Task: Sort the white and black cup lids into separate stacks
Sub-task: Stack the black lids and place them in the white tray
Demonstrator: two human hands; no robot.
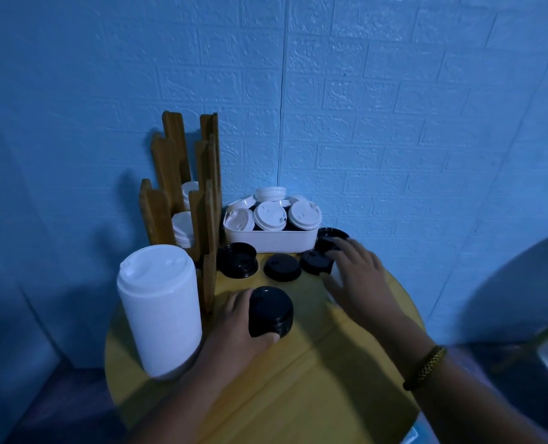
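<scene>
My left hand (237,328) grips a short stack of black lids (271,310) standing on the round yellow table (298,379). A tall stack of white lids (160,309) stands at the table's left edge. My right hand (359,277) reaches over the table's far right with fingers spread, its fingertips touching a black lid (314,261). Something white shows under its palm, mostly hidden. More loose black lids lie nearby: one upturned (237,259), one in the middle (282,267), one behind the fingers (330,235).
A white tray (269,241) holding several white lids and some black ones stands against the blue wall. A wooden slotted holder (183,187) with white lids in it rises at the back left. A grey rounded object (522,299) sits to the right.
</scene>
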